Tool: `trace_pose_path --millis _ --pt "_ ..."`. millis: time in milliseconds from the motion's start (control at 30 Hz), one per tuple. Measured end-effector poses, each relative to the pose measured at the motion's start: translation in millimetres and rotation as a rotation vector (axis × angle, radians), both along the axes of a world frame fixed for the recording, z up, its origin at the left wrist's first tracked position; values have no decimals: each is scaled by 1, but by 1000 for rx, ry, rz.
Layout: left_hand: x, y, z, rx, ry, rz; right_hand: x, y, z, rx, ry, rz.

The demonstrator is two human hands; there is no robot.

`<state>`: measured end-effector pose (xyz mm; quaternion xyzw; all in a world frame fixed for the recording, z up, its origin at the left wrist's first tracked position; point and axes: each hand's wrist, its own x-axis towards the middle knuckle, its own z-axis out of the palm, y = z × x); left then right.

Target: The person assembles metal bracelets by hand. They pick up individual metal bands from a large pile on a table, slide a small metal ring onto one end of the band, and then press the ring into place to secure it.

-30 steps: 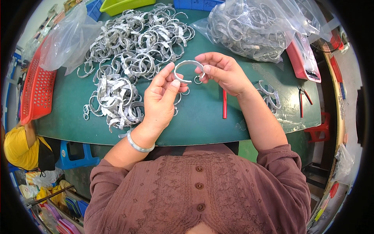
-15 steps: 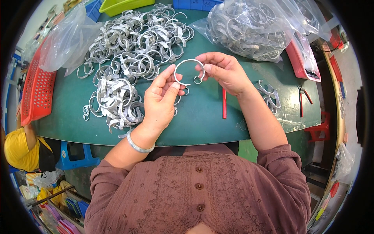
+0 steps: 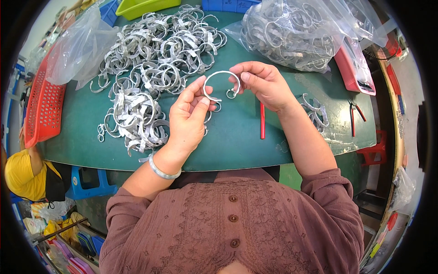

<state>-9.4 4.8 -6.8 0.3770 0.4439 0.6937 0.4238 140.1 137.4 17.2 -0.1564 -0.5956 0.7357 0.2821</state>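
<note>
Between my two hands is a silver-grey open bangle [image 3: 221, 72], a curved cuff with a gap at its lower right. My left hand [image 3: 190, 113] pinches its lower left part between thumb and fingers. The other end is held by my right hand [image 3: 267, 86], thumb against index finger. A small ring [image 3: 232, 94] hangs at that end, near the right fingertips. Behind my left hand part of another bangle shows on the table, mostly hidden. To the left lies a near heap of grey bangles [image 3: 137, 116], joining a larger heap [image 3: 169, 48] farther back.
A red stick [image 3: 262, 122] lies below my right hand on the green table [image 3: 232, 146]. To the right are several loose bangles [image 3: 315, 112] and red-handled pliers [image 3: 352, 118]. A clear bag of bangles [image 3: 287, 39] and a red basket [image 3: 44, 100] flank the heaps. A person in yellow [image 3: 25, 176] is at left.
The bangle has turned slightly between my fingers, and its small ring has shifted a little. Both hands stay in nearly the same place.
</note>
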Motion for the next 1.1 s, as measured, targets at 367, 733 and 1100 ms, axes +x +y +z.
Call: trace_pose_path --millis 367,733,1100 --pt "0 0 0 -22 3 2 1 0 0 -27 -6 -8" --pt "2 -4 3 -39 29 -56 16 5 70 670 17 -486" --pt "1 -5 0 -82 47 -117 100 126 199 1329 55 -1457"
